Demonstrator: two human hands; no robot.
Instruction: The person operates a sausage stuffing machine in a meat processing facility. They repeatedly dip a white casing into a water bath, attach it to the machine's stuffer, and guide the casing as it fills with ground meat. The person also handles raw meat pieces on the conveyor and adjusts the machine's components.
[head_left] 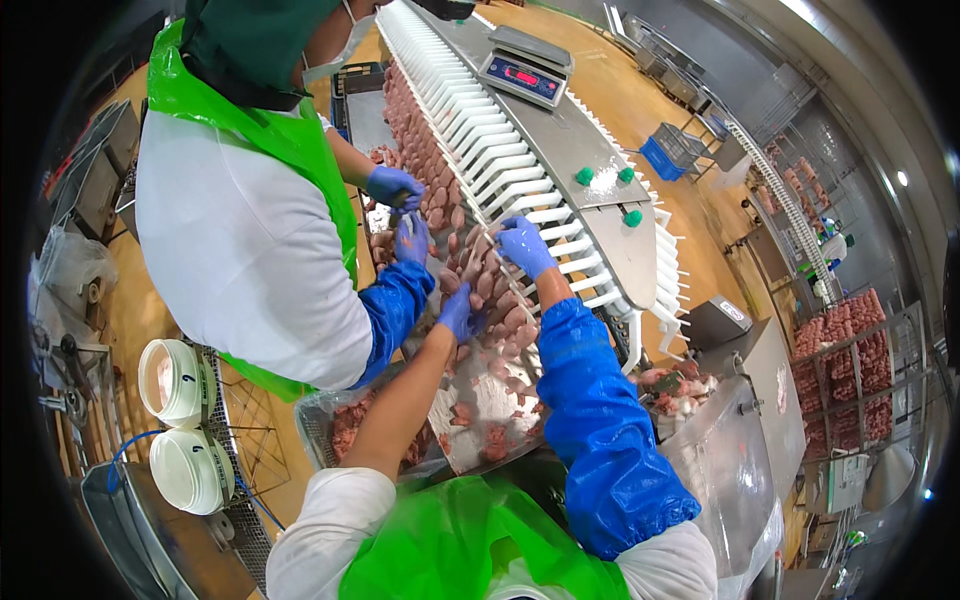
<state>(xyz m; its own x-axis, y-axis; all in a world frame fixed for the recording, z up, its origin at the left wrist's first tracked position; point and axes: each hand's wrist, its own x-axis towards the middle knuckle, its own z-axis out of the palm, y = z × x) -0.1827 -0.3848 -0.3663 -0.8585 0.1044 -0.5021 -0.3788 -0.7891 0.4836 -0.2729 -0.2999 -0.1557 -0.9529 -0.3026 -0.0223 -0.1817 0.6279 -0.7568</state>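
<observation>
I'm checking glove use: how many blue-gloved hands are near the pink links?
4: the wearer's left hand and right hand by the pink links, and a co-worker's upper hand and lower hand farther left. None there seems hidden.

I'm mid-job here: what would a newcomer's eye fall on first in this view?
Probably the dense row of pink sausage links along the left side of the long, white-pronged conveyor, which runs from the top edge to the centre. Next come the wearer's glossy blue right sleeve, right of centre, and bright green apron at the bottom. The scale with its lit red display stands out at upper centre.
</observation>
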